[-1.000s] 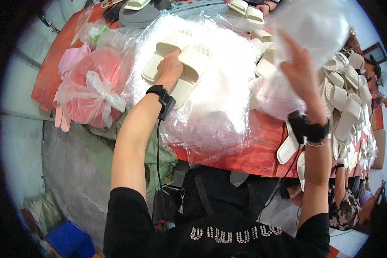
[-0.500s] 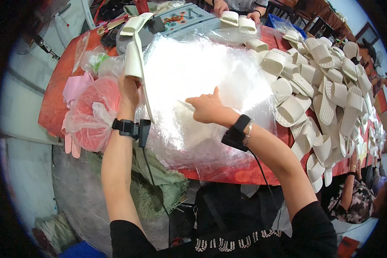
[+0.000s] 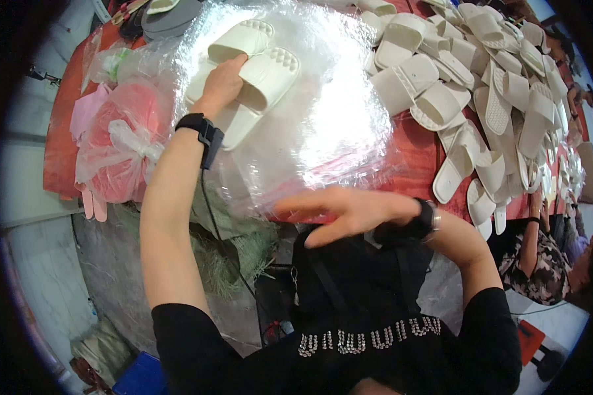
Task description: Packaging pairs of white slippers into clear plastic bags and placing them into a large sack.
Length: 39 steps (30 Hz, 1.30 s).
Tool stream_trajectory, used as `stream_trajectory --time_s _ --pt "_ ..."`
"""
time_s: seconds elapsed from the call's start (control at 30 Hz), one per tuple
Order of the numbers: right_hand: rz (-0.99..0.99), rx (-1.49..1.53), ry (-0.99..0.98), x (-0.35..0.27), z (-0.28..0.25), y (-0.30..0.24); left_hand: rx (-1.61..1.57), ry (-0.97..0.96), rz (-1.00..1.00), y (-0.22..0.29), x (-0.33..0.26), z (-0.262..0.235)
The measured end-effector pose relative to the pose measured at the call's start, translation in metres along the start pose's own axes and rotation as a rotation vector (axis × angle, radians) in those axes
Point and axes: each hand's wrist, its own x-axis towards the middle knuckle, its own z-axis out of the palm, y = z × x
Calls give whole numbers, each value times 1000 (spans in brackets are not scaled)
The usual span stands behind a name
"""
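Red tabletop (image 3: 415, 155) carries a heap of clear bags (image 3: 323, 118), with loose cream slippers (image 3: 481, 99) piled to the right and a pink bundle (image 3: 122, 141) to the left. On the bags, the left hand (image 3: 221, 85) closes its fingers around a slipper pair (image 3: 257, 72). The right hand (image 3: 349, 210) hovers flat at the table's near edge, fingers open and holding nothing, just beside the plastic.

Matt cream moulded slippers (image 3: 260, 76) with dimpled insoles lie on glossy, crinkled clear plastic bags (image 3: 336, 125); the worktop (image 3: 415, 155) wears smooth red cloth.
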Motion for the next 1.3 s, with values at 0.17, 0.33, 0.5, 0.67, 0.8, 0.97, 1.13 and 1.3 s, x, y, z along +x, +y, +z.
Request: stream_trajectory --time_s 0.17,0.33,0.5,0.67,0.8,0.97,1.13,1.3 --pt "151 -232 961 -29 -85 42 125 12 95 3 -5 0" --pt "376 -311 1071 -15 -91 84 302 -14 -30 22 -4 5" --pt "302 66 1059 -15 -97 79 311 36 -52 22 -6 1" --pt "268 -218 1030 -23 -97 63 293 -2 -96 21 -3 1" --pt "147 -640 1171 -42 -105 60 276 64 -90 22 3 6" --pt "119 144 1116 -84 -106 40 296 29 -101 10 5 9" --pt "37 269 1120 -134 -73 43 197 148 -112 -14 4 25" --pt "119 323 1370 -178 -49 67 171 119 -123 -45 12 21"
